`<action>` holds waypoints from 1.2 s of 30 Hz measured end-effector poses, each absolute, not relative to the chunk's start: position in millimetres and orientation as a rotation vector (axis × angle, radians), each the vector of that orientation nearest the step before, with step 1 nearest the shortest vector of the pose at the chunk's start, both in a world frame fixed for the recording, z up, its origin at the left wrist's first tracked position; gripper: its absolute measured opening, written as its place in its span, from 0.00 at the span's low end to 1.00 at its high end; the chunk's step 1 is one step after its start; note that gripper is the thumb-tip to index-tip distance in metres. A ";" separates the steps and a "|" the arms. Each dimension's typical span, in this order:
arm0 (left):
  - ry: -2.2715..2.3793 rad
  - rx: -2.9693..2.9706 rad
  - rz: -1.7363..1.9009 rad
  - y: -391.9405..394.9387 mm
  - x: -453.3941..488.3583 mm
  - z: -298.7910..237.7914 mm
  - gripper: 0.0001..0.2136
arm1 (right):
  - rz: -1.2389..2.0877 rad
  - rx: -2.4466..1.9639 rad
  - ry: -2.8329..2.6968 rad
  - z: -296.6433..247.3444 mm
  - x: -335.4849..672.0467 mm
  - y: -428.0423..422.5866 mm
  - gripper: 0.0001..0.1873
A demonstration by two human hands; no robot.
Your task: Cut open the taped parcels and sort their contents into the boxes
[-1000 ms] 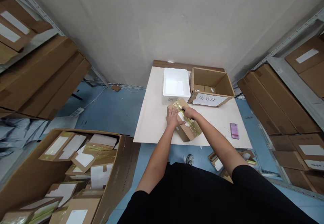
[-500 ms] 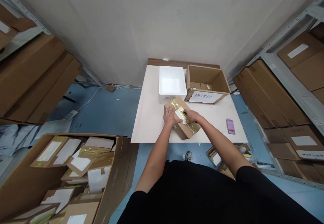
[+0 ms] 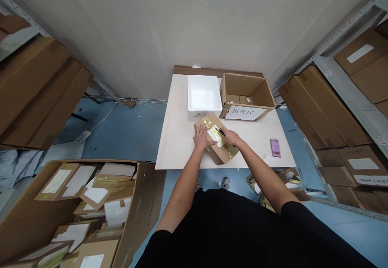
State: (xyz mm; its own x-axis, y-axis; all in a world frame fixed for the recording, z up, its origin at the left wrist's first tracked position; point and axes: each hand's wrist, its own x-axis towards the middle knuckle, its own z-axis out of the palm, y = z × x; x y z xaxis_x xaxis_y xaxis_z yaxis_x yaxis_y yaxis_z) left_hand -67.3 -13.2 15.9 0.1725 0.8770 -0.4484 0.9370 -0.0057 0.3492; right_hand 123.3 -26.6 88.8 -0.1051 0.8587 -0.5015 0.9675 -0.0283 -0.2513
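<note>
A taped brown cardboard box (image 3: 218, 155) lies at an angle near the front of the white table, with shiny yellowish tape and a white label (image 3: 213, 137) on its top. Spread fingers of my left hand (image 3: 202, 136) press flat on the box's left part, the thumb reaching over the label. My right hand (image 3: 231, 138) is closed around a dark utility knife (image 3: 220, 131), whose tip points left over the tape by the label. Whether the blade touches the tape I cannot tell.
Behind the box stand a white foam box (image 3: 203, 98) and an open carton (image 3: 246, 112) holding small boxes. A purple pixelated item (image 3: 275, 148) lies at the table's right. A large carton of parcels (image 3: 145, 187) stands lower left. Shelves with cartons (image 3: 333, 110) flank both sides.
The camera view has shifted slightly. My right hand and the knife stay near the label with only a small shift; my left hand keeps its place on the box.
</note>
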 end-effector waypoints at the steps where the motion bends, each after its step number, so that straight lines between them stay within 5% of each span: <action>1: 1.705 1.888 -0.135 -13.2 -67.3 15.6 0.63 | -0.819 1.944 2.041 86.8 121.8 -24.8 0.30; 36: 1.727 1.900 -0.202 -11.7 -68.2 17.9 0.64 | -0.859 1.847 1.945 84.9 121.4 -42.3 0.32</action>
